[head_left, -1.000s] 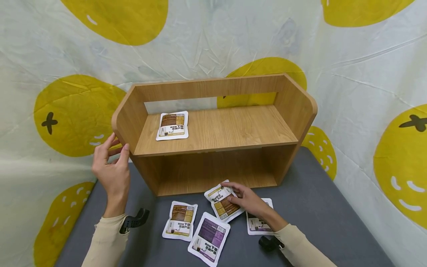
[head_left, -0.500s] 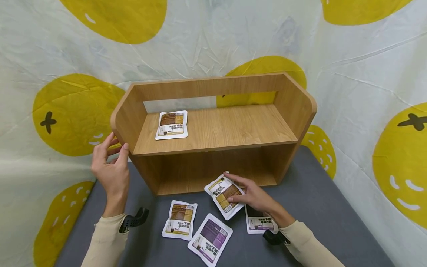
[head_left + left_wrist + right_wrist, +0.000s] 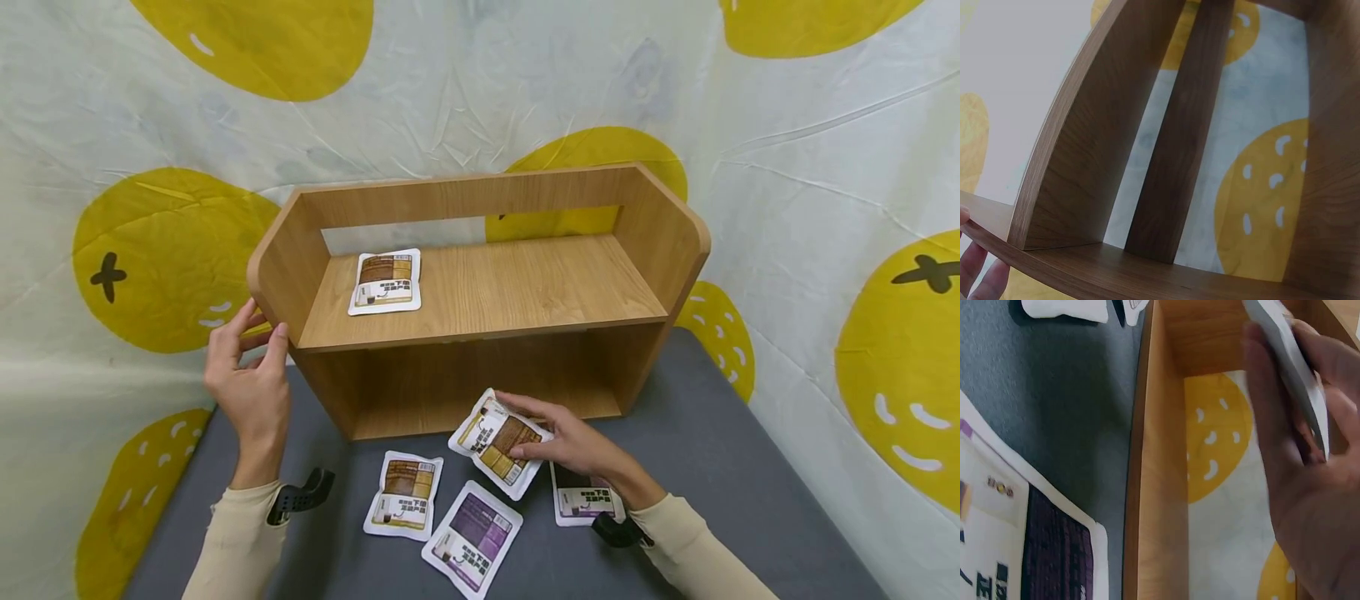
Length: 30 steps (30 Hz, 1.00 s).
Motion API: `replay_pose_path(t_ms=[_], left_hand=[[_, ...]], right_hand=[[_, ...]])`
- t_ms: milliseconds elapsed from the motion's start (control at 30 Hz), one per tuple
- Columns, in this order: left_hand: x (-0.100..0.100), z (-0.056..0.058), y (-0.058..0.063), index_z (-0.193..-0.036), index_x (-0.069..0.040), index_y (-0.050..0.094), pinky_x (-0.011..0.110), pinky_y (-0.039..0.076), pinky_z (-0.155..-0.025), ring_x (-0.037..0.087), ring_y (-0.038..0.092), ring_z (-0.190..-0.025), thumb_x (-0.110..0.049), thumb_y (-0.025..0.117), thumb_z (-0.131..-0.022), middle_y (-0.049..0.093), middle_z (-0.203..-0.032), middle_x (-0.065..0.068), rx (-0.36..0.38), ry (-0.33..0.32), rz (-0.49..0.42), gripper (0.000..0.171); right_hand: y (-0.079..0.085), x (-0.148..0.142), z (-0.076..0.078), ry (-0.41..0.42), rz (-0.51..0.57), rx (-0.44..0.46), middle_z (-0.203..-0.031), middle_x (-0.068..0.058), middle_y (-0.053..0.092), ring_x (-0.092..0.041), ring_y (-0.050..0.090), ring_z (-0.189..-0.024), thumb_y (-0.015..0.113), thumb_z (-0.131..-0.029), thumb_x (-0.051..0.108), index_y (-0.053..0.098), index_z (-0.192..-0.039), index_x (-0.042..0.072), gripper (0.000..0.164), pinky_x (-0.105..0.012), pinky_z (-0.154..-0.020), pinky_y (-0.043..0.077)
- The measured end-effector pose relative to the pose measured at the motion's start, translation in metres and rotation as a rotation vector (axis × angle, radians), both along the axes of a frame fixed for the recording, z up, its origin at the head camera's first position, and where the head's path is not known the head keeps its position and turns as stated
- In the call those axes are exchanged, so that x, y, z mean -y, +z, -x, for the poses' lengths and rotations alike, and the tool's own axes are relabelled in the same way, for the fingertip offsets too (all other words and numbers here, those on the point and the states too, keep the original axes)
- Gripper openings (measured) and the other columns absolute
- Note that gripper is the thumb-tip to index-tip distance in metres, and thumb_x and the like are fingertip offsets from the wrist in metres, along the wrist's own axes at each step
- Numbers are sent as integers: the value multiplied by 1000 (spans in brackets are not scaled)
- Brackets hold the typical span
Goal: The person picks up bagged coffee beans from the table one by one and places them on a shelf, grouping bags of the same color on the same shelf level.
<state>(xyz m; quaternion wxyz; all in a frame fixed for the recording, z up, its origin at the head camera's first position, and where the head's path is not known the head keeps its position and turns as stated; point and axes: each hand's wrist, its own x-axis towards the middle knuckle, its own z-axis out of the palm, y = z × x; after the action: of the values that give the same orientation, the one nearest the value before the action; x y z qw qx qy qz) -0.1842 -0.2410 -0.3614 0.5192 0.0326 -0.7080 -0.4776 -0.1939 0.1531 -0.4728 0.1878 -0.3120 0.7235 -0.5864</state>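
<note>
My right hand (image 3: 576,443) holds a brown-and-white flat pouch (image 3: 491,437) above the table, thumb on its printed face and fingers at its far edge. In the right wrist view that pouch (image 3: 1294,369) shows edge-on between thumb and fingers. My left hand (image 3: 251,392) grips the left side panel of a two-tier wooden shelf (image 3: 480,340); only its fingertips (image 3: 991,281) show in the left wrist view. Another brown pouch (image 3: 386,282) lies on the upper tier, at the left.
On the grey table (image 3: 735,492) lie a brown pouch (image 3: 405,495) and a purple pouch (image 3: 474,537). A second purple pouch (image 3: 583,502) is partly hidden under my right forearm. A fruit-printed curtain (image 3: 450,92) hangs behind the shelf.
My right hand has raised the brown pouch off the table and moved it slightly, most recently leftward and turning it. The left hand stays at the side panel.
</note>
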Motion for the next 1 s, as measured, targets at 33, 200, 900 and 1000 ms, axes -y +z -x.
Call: replay_pose_path(t_ms=[33,200,900,1000], left_hand=[[1,1,0,-129,-24,72,12,54,-69,8,66,-87,-11,78,-89,67,-112,4,-1,-1,-8,43],[-1,1,2,-129,-24,72,11,53,-70,6,66,-87,-9,78,-89,67,-113,6,12,10,-18,43],[-1,-1,2,-129,-25,72,12,54,-70,7,66,-87,-9,78,-90,67,-112,4,10,5,-24,42],[1,0,0,-128,-26,72,12,54,-70,8,66,-87,-11,78,-89,67,-112,1,7,-1,-26,42]], right_hand=[[0,1,0,-10,10,0,-149,-12,51,-26,64,-108,77,-91,10,44,-156,22,73,-34,-81,60],[1,3,0,-73,29,-35,-130,-14,67,-20,68,-95,78,-89,10,58,-145,14,59,-32,-77,59],[-5,13,0,-91,214,14,-126,-12,66,-17,63,-104,58,-103,7,70,-125,0,26,-28,-80,57],[-1,13,-1,-118,229,13,-127,-13,66,-18,63,-104,58,-103,8,70,-126,-1,27,-28,-82,57]])
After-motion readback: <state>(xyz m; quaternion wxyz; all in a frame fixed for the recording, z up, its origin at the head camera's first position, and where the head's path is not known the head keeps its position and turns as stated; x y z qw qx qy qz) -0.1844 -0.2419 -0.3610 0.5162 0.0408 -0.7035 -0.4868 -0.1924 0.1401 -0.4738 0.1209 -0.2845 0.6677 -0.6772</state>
